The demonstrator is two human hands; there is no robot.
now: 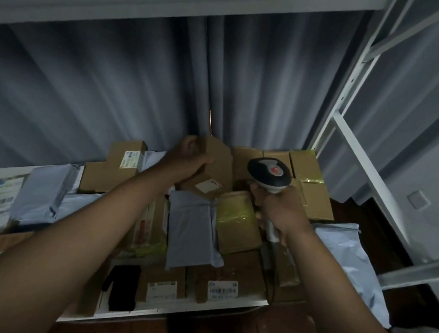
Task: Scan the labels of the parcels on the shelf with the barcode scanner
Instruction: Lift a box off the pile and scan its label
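white shelf [161,311] | on it: cardboard boxes [110,172], grey mailer bags [190,230], black packet [122,287]

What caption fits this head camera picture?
Left hand tilts a cardboard box while right hand aims the barcode scanner.

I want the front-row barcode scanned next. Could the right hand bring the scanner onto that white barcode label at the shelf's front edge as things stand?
Probably yes. The right hand already grips the barcode scanner over the parcels, and the barcode label faces up, uncovered, at the shelf's front edge. The left hand, holding a cardboard box farther back, is not in the way.
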